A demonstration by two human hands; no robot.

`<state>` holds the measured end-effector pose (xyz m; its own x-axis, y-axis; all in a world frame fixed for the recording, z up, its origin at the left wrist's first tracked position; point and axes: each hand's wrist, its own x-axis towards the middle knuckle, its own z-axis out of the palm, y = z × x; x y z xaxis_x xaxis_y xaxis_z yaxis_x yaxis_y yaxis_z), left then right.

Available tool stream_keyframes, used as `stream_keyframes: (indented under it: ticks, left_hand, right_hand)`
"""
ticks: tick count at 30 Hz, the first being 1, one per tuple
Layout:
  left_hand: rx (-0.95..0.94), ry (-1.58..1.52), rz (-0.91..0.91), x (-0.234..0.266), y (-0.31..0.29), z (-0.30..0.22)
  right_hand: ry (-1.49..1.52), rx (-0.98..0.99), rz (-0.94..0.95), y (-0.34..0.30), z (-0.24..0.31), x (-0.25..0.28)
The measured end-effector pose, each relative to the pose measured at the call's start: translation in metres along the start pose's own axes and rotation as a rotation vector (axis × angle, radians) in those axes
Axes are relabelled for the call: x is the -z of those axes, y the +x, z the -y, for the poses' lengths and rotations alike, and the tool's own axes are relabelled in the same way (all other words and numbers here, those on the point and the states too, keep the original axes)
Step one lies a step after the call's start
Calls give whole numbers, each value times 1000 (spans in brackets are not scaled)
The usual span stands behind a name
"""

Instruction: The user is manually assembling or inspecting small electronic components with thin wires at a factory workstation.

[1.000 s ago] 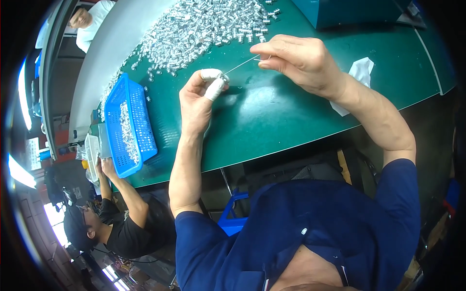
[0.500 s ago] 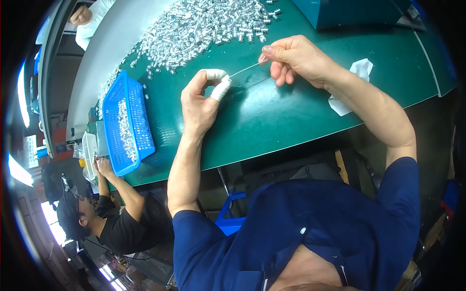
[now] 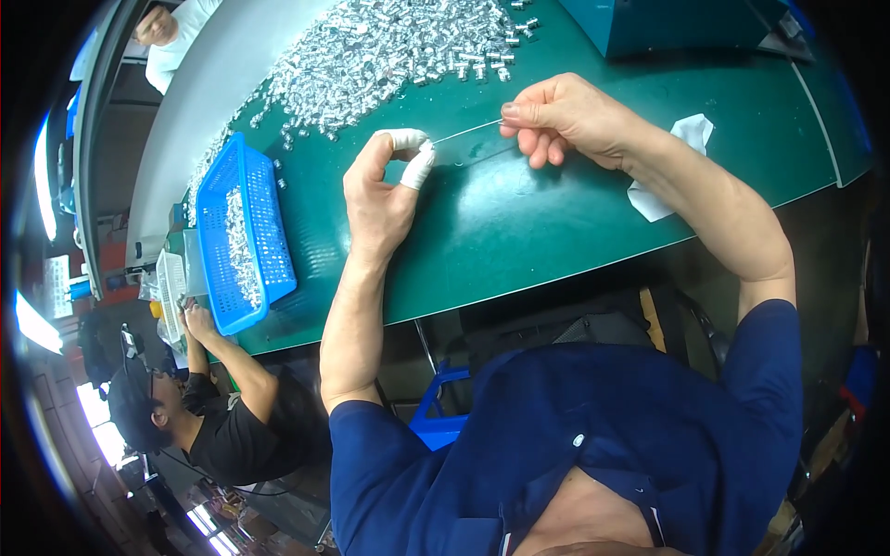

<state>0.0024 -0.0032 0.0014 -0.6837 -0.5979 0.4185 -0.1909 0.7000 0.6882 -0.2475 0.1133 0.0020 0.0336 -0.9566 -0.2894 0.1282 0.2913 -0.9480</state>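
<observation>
My left hand [image 3: 378, 199], white coverings on its thumb and index finger, is closed in a pinch above the green tabletop [image 3: 519, 222]. Between those fingertips is a small shiny piece, mostly hidden and too small to make out. My right hand [image 3: 567, 119] pinches one end of a thin, pale, straight rod [image 3: 471, 130] between thumb and index finger, its other fingers curled loosely. The rod slopes down to the left, and its far end meets the left fingertips. Beyond both hands spreads a heap of small silvery metal fittings [image 3: 380, 65].
To the left stands a blue perforated basket [image 3: 271, 232] with more fittings inside. A crumpled white paper [image 3: 691, 134] lies by my right forearm. At the far right is a dark teal box [image 3: 667, 28]. A co-worker in black [image 3: 250, 426] sits at the left; another person [image 3: 176, 42] is beyond.
My left hand has shifted slightly left and up. The right hand has dropped a little, and the rod still spans the two hands.
</observation>
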Motion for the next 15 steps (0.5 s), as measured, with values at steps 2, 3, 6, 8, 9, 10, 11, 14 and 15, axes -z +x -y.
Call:
stream_keyframes:
  ticks: [2,3,6,8,9,10,11,14,15]
  left_hand:
    - [138,-178,-10,-3,0,3]
    - [271,-357,-14,-3,1,4]
    - [352,-526,13,1,-1,7]
    - [287,-425,10,-2,-3,7]
    - [224,-325,3,-4,-4,7]
    - [225,-325,2,-4,-4,7]
    - [99,-174,13,-3,-3,6]
    - [-37,-4,21,-4,1,2]
    - [61,-104,4,-5,0,2]
  right_hand:
    - [-99,191,-92,-3,-2,-12]
    - [-195,385,-189,-4,-1,-17]
    - [-849,1030,-307,0,-5,-8]
    - [-866,1074,-282,0,-4,-7]
    - [-565,681,-190,-5,0,-10]
    - [-265,289,-97,-7,2,-12]
    - [-264,288,-96,-5,2,-11]
    - [-11,-14,-64,0,-2,-7]
    - [-69,128,-96,1,-5,-10]
